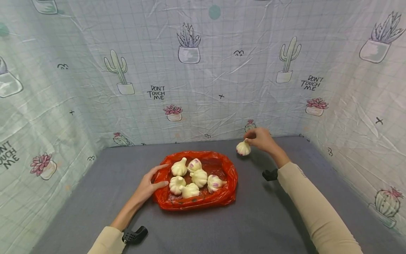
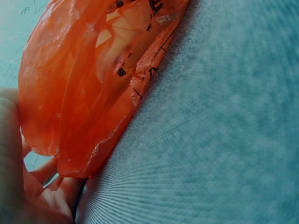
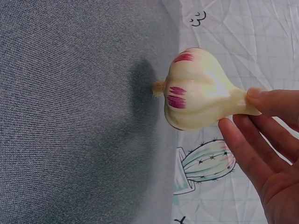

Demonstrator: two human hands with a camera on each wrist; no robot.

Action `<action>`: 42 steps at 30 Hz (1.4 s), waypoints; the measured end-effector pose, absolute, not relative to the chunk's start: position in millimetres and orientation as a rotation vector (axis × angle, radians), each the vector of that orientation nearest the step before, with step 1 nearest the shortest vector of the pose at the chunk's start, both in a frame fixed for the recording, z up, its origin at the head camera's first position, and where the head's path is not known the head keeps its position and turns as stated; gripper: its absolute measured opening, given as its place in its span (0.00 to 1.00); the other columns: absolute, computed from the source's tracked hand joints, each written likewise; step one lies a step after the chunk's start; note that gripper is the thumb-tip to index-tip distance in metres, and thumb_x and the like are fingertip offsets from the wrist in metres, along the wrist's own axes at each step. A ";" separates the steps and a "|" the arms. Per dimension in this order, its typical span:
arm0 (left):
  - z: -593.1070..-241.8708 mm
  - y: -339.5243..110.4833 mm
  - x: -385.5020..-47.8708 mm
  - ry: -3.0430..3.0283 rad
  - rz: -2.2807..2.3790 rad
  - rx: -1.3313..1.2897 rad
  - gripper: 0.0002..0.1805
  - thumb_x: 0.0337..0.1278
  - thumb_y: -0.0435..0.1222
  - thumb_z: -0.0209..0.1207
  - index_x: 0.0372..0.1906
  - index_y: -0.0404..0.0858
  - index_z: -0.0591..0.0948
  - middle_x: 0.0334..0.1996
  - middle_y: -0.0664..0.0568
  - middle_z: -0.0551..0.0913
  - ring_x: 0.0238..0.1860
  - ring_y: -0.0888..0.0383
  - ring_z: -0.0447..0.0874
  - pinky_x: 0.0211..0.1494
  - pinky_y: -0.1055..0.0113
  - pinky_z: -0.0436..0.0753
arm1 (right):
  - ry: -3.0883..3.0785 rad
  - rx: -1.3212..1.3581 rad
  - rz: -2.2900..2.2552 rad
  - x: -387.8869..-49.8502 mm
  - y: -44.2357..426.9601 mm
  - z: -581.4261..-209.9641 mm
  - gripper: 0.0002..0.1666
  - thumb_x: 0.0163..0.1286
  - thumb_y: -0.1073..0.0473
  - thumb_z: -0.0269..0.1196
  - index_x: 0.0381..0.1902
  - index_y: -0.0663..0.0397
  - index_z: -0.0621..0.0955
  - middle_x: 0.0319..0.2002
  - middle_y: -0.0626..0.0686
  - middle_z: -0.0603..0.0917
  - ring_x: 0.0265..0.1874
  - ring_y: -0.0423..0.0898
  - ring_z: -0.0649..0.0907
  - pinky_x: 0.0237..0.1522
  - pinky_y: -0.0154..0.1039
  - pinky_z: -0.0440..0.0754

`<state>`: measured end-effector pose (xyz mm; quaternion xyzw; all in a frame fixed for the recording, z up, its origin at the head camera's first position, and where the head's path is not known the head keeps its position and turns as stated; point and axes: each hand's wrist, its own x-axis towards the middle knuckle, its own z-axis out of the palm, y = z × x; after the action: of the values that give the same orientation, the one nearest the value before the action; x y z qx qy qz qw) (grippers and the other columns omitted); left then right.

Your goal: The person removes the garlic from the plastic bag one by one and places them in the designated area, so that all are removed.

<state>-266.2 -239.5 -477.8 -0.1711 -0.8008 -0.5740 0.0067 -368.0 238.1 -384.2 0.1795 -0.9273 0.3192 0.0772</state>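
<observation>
Right of center, garlic [image 1: 243,149] dangles down-left from the pinching right hand [image 1: 260,139]. Left hand's [image 1: 151,182] kinda spread against the bag [image 1: 198,204].

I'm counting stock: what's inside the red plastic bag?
Six garlic bulbs show inside the red plastic bag, some with purple marks. What lies directly beneath them is covered.

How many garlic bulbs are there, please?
7: one bulb in the right hand; inside the red bag, two back bulbs, two front bulbs, a central bulb and a rightmost bulb.
</observation>
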 end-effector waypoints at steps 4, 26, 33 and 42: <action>-478.0 -239.8 -266.0 -2.504 -1.796 -0.536 0.34 0.62 0.33 0.68 0.73 0.42 0.73 0.72 0.37 0.71 0.61 0.51 0.79 0.56 0.72 0.81 | -2.787 0.528 0.970 -368.7 238.5 -385.6 0.10 0.72 0.64 0.66 0.47 0.64 0.87 0.45 0.65 0.90 0.38 0.56 0.90 0.43 0.52 0.87; -478.1 -238.0 -266.7 -2.535 -1.775 -0.513 0.33 0.63 0.35 0.67 0.73 0.44 0.73 0.73 0.39 0.71 0.63 0.46 0.78 0.57 0.72 0.81 | -2.796 0.595 0.953 -363.9 234.0 -385.3 0.08 0.68 0.68 0.67 0.44 0.65 0.87 0.42 0.65 0.90 0.40 0.58 0.88 0.44 0.53 0.86; -478.9 -238.3 -266.4 -2.530 -1.788 -0.509 0.33 0.63 0.34 0.67 0.73 0.44 0.73 0.73 0.39 0.71 0.63 0.46 0.78 0.57 0.72 0.81 | -2.837 0.623 0.892 -363.7 236.4 -384.4 0.07 0.66 0.69 0.66 0.42 0.64 0.87 0.41 0.63 0.90 0.41 0.57 0.87 0.43 0.52 0.85; -477.6 -238.7 -266.1 -2.525 -1.774 -0.512 0.33 0.63 0.34 0.67 0.73 0.43 0.74 0.72 0.38 0.71 0.63 0.46 0.78 0.56 0.72 0.81 | -2.933 0.615 0.857 -364.9 239.3 -382.2 0.10 0.65 0.69 0.67 0.44 0.64 0.88 0.43 0.62 0.90 0.42 0.56 0.87 0.42 0.50 0.86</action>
<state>-266.1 -238.7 -477.6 -0.1638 -0.8071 -0.5671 0.0067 -364.9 239.3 -382.2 0.1972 -0.9409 0.2750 0.0123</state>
